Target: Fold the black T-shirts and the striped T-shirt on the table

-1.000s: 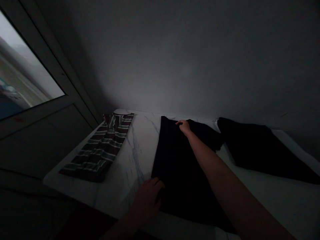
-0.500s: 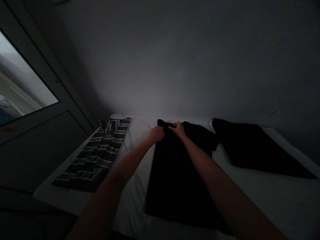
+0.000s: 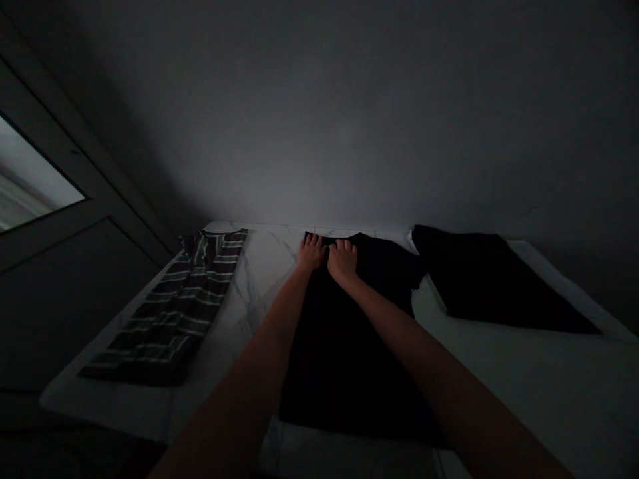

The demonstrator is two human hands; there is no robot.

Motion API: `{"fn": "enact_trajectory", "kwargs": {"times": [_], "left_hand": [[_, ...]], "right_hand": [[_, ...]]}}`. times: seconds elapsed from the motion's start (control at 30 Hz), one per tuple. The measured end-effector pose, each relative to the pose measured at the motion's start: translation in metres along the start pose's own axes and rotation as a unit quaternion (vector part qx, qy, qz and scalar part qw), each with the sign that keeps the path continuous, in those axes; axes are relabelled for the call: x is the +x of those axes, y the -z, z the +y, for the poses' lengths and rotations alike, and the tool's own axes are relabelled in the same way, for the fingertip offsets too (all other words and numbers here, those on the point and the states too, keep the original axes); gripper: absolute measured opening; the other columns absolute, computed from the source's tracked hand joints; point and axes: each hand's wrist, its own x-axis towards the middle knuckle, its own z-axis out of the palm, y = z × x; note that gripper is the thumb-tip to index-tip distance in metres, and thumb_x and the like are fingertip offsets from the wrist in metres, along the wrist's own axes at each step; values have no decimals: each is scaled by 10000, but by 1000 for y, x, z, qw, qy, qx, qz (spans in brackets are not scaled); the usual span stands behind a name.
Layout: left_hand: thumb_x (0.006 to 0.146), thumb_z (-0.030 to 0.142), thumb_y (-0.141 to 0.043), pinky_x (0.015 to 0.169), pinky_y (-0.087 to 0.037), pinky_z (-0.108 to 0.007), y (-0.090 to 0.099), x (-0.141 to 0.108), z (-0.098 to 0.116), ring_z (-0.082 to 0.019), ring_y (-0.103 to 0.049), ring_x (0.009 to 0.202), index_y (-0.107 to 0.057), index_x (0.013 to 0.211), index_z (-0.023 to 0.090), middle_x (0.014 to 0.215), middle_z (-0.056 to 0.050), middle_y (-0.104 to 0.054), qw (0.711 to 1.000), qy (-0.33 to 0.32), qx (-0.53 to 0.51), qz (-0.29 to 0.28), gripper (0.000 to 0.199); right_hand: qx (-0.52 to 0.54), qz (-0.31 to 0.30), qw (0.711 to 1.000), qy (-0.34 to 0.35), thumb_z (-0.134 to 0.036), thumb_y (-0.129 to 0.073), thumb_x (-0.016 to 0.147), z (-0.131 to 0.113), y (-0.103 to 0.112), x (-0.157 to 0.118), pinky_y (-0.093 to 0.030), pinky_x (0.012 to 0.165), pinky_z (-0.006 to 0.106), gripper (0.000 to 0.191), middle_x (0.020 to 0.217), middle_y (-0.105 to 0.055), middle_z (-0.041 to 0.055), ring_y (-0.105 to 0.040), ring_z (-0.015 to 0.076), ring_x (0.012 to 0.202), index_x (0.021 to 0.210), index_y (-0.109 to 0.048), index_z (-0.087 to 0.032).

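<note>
A black short-sleeved shirt (image 3: 349, 359) lies spread on the white marbled tabletop (image 3: 254, 273), its collar end toward the wall. One sleeve sticks out to the right; the left side shows a straight edge. My left hand (image 3: 312, 253) rests flat on the shirt's far left corner, fingers apart. Close beside it, my right hand (image 3: 343, 258) also presses down on the dark cloth with its fingers extended. Neither hand grips anything. The low light hides the folds in the black fabric.
To the left lies a folded striped garment (image 3: 180, 306). Another folded black garment (image 3: 489, 279) rests on something white at the right. A grey wall (image 3: 339, 120) stands behind the table, and a door with a glass pane (image 3: 40, 179) is at the far left.
My fingers were pinching the shirt's far edge; now they have let go and lie flat on it. The whole view has shifted slightly.
</note>
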Motion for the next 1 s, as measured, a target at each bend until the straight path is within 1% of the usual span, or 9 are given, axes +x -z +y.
{"fn": "enact_trajectory", "kwargs": {"times": [0.07, 0.17, 0.3, 0.43, 0.57, 0.67, 0.77, 0.87, 1.0], "left_hand": [[1014, 325, -271, 1210, -198, -452, 6, -9, 0, -269, -262, 1483, -367, 1507, 128, 1584, -125, -331, 999, -29, 12, -14, 539], [1004, 301, -291, 1216, -182, -444, 14, -45, -7, -274, -205, 1501, -327, 1522, 106, 1606, -125, -283, 994, -94, 20, -47, 555], [993, 284, -308, 1214, -165, -465, 29, -138, -30, -267, -111, 1520, -243, 1547, 106, 1629, -137, -202, 974, -201, 9, -102, 585], [1009, 440, -322, 1217, -139, -474, 54, -232, -42, -253, -56, 1526, -129, 1574, 189, 1647, -116, -133, 950, -272, -30, -150, 648], [1006, 516, -313, 1217, -143, -470, 71, -280, -35, -256, -31, 1526, -85, 1577, 186, 1648, -133, -103, 939, -291, -44, -176, 698], [996, 504, -363, 1207, -171, -486, 83, -282, -28, -288, -76, 1522, -161, 1564, 158, 1641, -156, -123, 938, -288, -21, -191, 695], [944, 507, -489, 1161, -290, -447, 104, -259, -22, -313, -305, 1460, -360, 1492, 155, 1587, -167, -310, 926, -302, 9, -227, 664], [943, 492, -493, 984, -467, -357, 128, -211, -1, -263, -616, 1189, -617, 1268, 211, 1308, -101, -648, 909, -307, 19, -282, 447], [968, 459, -441, 894, -498, -297, 131, -120, 69, -213, -668, 1075, -685, 1153, 249, 1163, -32, -722, 913, -318, -27, -254, 371]], "right_hand": [[-21, -25, 997, 64, -199, -441, 962, -10, 7, -25, -385, 1016, 438, 324, 1321, -576, 202, -479, 309, 1238, 1208, -625, -95], [-6, -87, 987, 137, -317, -548, 936, -14, 14, -74, -345, 1096, 446, 524, 1465, -466, 226, -396, 330, 1363, 1380, -500, -42], [58, -148, 949, 273, -427, -548, 946, -6, 24, -146, -223, 1189, 494, 643, 1568, -333, 204, -225, 313, 1479, 1470, -416, -78], [115, -180, 900, 379, -436, -516, 970, 1, 36, -204, -179, 1210, 494, 655, 1602, -264, 170, -149, 257, 1505, 1514, -347, -113], [132, -208, 880, 406, -422, -494, 986, 1, 40, -234, -151, 1213, 523, 619, 1607, -255, 143, -109, 250, 1510, 1517, -346, -140], [154, -229, 880, 386, -403, -477, 995, 4, 42, -241, -171, 1213, 516, 575, 1606, -262, 130, -143, 245, 1504, 1503, -378, -152], [201, -216, 907, 301, -381, -473, 989, 20, 50, -241, -279, 1189, 474, 551, 1583, -331, 124, -284, 227, 1466, 1494, -397, -176], [216, -137, 957, 136, -362, -476, 969, 53, 61, -239, -390, 1131, 459, 522, 1516, -450, 129, -448, 239, 1375, 1462, -439, -193], [154, -10, 986, -57, -344, -515, 924, 97, 70, -246, -461, 1051, 501, 517, 1375, -565, 162, -555, 303, 1254, 1413, -469, -183]]}}
